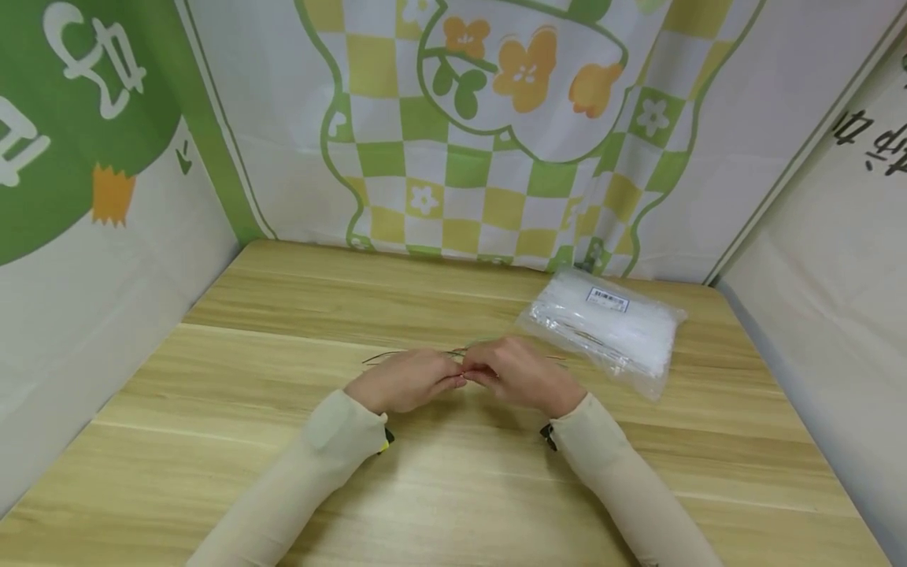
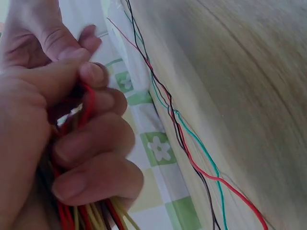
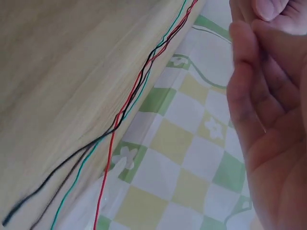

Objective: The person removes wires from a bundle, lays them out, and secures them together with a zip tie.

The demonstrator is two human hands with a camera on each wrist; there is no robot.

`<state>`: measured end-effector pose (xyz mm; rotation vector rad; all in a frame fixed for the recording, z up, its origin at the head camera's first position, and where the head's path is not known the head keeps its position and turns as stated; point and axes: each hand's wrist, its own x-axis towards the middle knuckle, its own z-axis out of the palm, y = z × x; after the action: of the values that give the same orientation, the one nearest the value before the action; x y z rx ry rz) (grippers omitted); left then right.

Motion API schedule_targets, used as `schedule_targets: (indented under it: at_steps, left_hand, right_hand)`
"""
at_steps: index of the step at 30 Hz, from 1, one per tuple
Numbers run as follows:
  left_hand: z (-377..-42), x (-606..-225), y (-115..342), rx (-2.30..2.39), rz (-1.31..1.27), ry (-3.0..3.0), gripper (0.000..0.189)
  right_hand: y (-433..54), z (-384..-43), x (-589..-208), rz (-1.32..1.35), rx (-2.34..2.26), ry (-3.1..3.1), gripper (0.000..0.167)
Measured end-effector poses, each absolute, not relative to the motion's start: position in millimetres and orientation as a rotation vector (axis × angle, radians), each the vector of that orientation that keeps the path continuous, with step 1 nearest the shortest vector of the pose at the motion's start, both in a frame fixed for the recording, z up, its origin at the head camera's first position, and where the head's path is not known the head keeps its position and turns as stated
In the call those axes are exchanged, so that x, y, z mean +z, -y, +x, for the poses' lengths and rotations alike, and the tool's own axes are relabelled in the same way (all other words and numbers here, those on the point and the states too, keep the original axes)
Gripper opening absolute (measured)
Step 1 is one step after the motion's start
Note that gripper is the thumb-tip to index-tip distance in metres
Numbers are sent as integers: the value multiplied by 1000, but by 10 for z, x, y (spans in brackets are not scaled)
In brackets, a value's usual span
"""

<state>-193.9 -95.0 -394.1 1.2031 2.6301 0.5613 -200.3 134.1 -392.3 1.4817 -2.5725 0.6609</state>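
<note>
The left hand (image 1: 409,379) is clamped on a wire bundle (image 2: 65,216) of red, yellow and dark strands, its fingers curled round them and the ends running out below the little-finger side of the grip. A red wire loop (image 2: 89,101) rises under its thumb tip. The right hand (image 1: 520,376) meets it, thumb and index fingertips together against the left fingertips; I cannot tell whether a wire lies clamped between them.

Just beyond both grips, on the wood-grain bench (image 1: 439,496), loose wires cross and twist together: a red wire (image 3: 106,167), a green wire (image 2: 204,147), a black wire (image 3: 56,170) and a brown wire. Past the right grip and to its right lies a clear plastic bag (image 1: 641,335) with whitish contents and a barcode label (image 1: 607,299). A checkered flower-print cloth (image 1: 464,165) hangs behind.
</note>
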Motion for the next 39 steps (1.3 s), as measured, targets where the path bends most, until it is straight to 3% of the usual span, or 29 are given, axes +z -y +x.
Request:
schedule_targets:
  at_steps: [6,9,15,21,26,31,39]
  left_hand:
    - [-1972,-3890,1032,533,1194,-2617,34]
    - [-1982,-3894,1059,483,1219,-2625,34]
    - [-2028,-3912,1082,523,1129,-2608,32]
    - [-2074,-3914,1172,487,1015,-2670,30]
    - [-2045,-3897,1128,402,1094,-2674,27]
    - [-2023,-3889,1060,384,1171,-2679,31]
    - [-2102,-3901,1208,604,1043,-2627,37]
  right_hand:
    - [-1526,-2058,-3846,1326,619,2621,22]
    - [-1577,-2090,-3842,1297,605,2656,17]
    - [-1508,-2105,-3831,1502,671,2592,10]
    - [-1536,-2098,-3793,1373,721,2679,10]
    - [-1517,-2077,-3770,1307,669,2702,26]
    - [-1471,-2033,-3755,1395,493,2592,4]
    - [-1612,-2077,-3787,1324,518,2692,16]
